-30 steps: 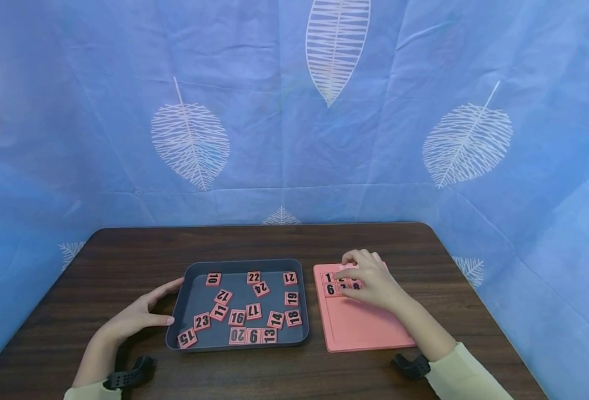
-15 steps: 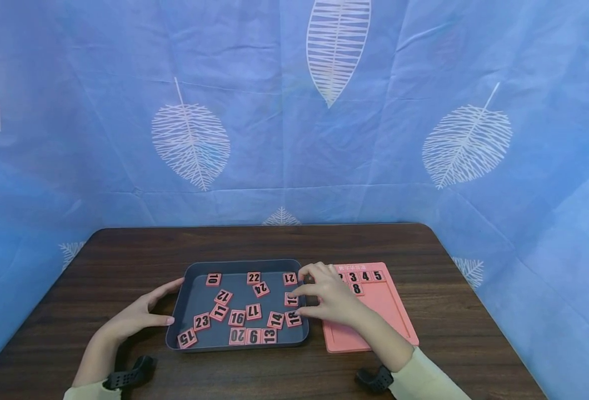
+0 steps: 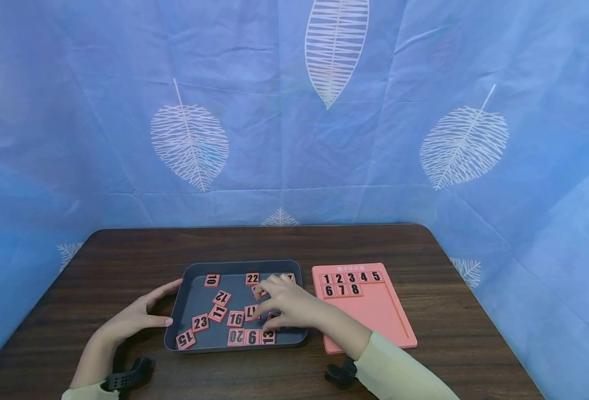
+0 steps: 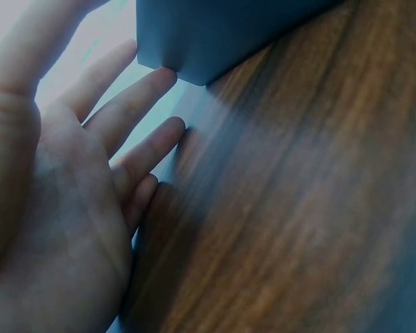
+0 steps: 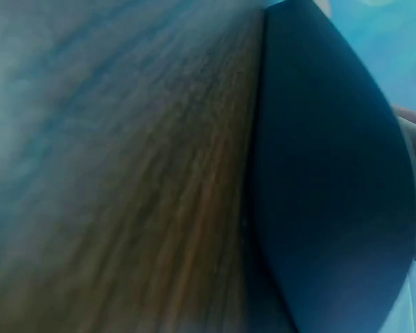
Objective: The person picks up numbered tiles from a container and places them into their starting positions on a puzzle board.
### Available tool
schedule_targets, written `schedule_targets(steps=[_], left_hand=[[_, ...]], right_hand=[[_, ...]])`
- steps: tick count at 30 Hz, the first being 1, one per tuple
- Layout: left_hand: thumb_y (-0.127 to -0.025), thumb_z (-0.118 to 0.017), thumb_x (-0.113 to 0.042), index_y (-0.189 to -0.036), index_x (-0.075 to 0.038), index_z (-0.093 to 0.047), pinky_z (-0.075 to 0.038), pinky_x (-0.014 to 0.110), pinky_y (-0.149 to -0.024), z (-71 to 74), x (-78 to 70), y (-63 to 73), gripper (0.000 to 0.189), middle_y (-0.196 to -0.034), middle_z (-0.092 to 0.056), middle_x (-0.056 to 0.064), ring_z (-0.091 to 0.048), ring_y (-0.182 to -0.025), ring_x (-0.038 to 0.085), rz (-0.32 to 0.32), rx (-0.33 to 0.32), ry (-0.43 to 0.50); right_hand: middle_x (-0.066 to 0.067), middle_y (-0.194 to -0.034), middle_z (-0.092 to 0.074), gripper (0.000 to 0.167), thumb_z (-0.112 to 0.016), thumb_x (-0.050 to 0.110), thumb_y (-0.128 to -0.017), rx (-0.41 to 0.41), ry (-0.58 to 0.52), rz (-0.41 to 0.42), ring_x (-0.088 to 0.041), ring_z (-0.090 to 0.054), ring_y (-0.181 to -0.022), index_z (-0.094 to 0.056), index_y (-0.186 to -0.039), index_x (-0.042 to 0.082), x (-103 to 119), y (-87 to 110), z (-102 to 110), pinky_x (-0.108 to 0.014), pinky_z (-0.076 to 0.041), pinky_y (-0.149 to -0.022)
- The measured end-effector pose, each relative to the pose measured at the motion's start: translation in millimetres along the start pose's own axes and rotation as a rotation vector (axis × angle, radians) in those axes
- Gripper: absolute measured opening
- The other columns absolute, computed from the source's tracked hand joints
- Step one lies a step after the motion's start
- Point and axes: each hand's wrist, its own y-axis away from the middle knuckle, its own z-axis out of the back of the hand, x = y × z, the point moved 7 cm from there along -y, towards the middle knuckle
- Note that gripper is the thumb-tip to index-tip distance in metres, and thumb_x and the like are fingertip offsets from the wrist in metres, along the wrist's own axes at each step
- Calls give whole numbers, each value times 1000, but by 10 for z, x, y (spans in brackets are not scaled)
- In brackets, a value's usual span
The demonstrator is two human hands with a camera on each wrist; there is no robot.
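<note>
A dark grey tray (image 3: 194, 297) holds loose pink number tiles, some turned sideways or upside down. My left hand (image 3: 136, 312) rests at its left side, thumb and fingers spread along the wall; the left wrist view shows fingertips right at the tray's dark corner (image 4: 215, 38). Over the tray's right part, my right hand (image 3: 291, 305) reaches down with fingers apart, near the 17 tile (image 3: 251, 313) and the 13 tile (image 3: 268, 336). No tile shows between its fingers, and it hides several tiles. To the right lies a pink number-puzzle board (image 3: 382, 316) with tiles 1 to 8 in two rows.
Everything stands on a dark wooden table (image 3: 254, 378). A blue curtain (image 3: 274, 139) with white leaf prints hangs behind it. My right forearm crosses the board's lower left corner. In the right wrist view, the tray's outer wall (image 5: 326, 166) fills much of the picture.
My right hand has left the board's upper rows and moved left, over the tray's right rim and then further in above the tiles. The left hand stays at the tray's side.
</note>
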Motion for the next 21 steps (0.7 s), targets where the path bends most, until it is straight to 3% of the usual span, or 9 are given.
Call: schedule_targets(steps=[8,21], left_hand=[[-88,-69,-12,-152,-12,-26,-21,72,-97,14,30,-12,77,-154,-20,20,-14,-137,46,16,-13,-3],[-88,-68,-10,-152,-11,-26,-22,70,-97,32,30,-1,76,-154,-19,20,-12,-137,46,1,-4,8]], right_hand=[[8,-114,-49,23,-74,39,-83,118,23,61,-9,-40,-105,-74,-106,36,55,-169,-162,-24,-30,-83],[13,-111,-48,27,-78,39,-79,283,109,57,-5,-36,-96,-72,-105,42,82,-322,-217,-21,-28,-77]])
